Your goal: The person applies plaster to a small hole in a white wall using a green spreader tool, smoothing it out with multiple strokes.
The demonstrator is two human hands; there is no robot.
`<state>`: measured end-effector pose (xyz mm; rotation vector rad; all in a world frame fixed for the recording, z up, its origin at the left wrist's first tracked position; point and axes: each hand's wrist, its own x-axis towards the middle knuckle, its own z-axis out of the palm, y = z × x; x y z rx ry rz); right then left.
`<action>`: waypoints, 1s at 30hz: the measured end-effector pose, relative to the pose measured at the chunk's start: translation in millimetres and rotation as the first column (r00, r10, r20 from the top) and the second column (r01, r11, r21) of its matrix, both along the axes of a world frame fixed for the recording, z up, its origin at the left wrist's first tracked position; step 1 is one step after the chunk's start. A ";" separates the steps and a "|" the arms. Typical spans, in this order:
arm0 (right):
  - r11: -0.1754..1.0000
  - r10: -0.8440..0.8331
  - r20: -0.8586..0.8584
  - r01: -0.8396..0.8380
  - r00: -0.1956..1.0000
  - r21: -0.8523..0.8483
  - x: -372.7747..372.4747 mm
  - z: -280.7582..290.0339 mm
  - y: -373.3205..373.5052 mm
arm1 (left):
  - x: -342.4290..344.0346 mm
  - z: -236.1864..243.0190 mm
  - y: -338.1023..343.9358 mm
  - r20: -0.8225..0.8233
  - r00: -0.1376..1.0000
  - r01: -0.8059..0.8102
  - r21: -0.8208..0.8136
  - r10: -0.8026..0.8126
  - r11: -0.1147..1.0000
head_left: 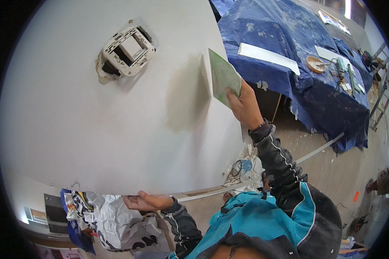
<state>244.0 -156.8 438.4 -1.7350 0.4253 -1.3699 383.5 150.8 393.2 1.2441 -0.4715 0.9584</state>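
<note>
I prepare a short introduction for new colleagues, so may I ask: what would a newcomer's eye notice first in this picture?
Probably the green sheet in the right hand, near the picture's centre, beside a beige patch on the white wall. Then the eye may go to the white fixture frame at upper left and the white-spotted blue cover at upper right.

You have two hands in view: right hand [245, 106] at two o'clock, left hand [149, 202] at seven. You have one green sheet [223, 75] at one o'clock, one white frame [132, 48] at eleven, one round bowl [319, 71] at two.
</note>
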 end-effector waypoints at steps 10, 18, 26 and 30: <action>0.957 0.107 0.074 -0.123 0.991 0.264 7.6 -22.4 2.1 | 5.8 -10.1 -0.4 0.056 0.998 -0.024 0.007 0.023 1.000; 0.991 0.045 0.046 -0.051 0.998 0.124 24.5 -2.3 14.5 | 10.9 -18.7 3.8 0.046 0.995 -0.090 -0.003 0.090 0.996; 0.997 -0.077 -0.158 0.080 0.985 0.016 22.7 33.0 48.7 | 9.8 -20.6 -4.4 0.020 0.997 -0.080 -0.040 0.081 0.996; 0.978 -0.134 -0.117 0.113 0.984 -0.177 25.6 35.8 68.9 | 10.8 -22.8 2.3 0.017 0.996 -0.092 -0.029 0.092 0.995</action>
